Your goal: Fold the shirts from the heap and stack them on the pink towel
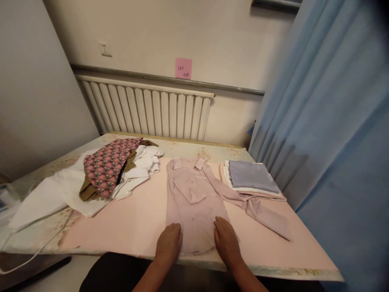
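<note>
Head view. A pale mauve shirt [200, 227] lies spread on a pink mat [118, 227] atop a table [219, 153] with a floral covering, collar towards the wall and hem near the front edge. One sleeve extends to the person's right; a fold of cloth crosses the chest. The left hand [169, 243] and right hand [226, 242] rest at opposite sides of the shirt's lower part, fingers bent over the cloth; whether either pinches the fabric cannot be told. To the right, beside the shirt, is a folded stack [253, 176], blue-grey on top, with white and pink layers beneath. To the left, a heap comprises white garments [54, 190], brown cloth [87, 190] and a pink-patterned garment [106, 166]. At the left margin, a translucent object [6, 202], possibly a container, is cut off; its contents are too blurred to identify. Behind the table stands a radiator [148, 109]; a blue curtain [328, 134] hangs at right
</note>
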Tool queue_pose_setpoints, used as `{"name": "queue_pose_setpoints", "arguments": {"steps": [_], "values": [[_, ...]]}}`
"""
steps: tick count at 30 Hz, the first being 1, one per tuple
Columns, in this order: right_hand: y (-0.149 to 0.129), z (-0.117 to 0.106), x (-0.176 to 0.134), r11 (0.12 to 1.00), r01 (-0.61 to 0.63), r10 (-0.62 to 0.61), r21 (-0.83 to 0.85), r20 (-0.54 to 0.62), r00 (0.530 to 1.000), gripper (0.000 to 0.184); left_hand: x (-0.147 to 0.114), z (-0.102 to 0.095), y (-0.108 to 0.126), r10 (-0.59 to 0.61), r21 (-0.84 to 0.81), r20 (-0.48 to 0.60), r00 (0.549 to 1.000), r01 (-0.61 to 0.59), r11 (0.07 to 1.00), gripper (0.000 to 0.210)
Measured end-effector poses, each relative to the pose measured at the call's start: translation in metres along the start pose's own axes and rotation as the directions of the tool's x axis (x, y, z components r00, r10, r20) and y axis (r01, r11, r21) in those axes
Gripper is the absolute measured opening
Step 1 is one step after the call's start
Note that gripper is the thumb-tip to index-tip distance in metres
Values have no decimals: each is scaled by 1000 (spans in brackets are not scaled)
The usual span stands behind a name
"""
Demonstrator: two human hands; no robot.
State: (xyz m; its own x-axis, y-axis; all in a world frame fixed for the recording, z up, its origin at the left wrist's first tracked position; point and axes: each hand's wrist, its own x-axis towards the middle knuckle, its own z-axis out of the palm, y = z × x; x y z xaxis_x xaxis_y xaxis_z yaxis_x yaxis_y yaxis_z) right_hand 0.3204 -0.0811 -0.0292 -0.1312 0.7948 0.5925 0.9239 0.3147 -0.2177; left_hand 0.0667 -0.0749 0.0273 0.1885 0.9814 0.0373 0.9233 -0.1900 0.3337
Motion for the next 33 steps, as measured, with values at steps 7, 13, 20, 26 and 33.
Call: {"name": "queue_pose_setpoints", "arguments": {"steps": [7,13,20,26,33], "values": [[2,3,0,999,27,-28,-35,-28,999,27,14,-19,3,-18,-52,135,991,25,998,28],[5,8,-3,996,39,-42,-75,-42,998,27,47,-24,-22,-7,-102,-47,999,2,995,23],[9,12,-1,993,73,-79,-95,-65,995,29,102,-2,-74,36,-31,-344,938,-50,998,29],[15,12,0,992,108,-112,-58,-54,992,30,113,16,-84,2,-22,-341,940,-10,1000,35],[-2,19,104,950,-287,272,127,124,954,22,113,21,-79,-23,-17,-279,960,19,1000,35]]}}
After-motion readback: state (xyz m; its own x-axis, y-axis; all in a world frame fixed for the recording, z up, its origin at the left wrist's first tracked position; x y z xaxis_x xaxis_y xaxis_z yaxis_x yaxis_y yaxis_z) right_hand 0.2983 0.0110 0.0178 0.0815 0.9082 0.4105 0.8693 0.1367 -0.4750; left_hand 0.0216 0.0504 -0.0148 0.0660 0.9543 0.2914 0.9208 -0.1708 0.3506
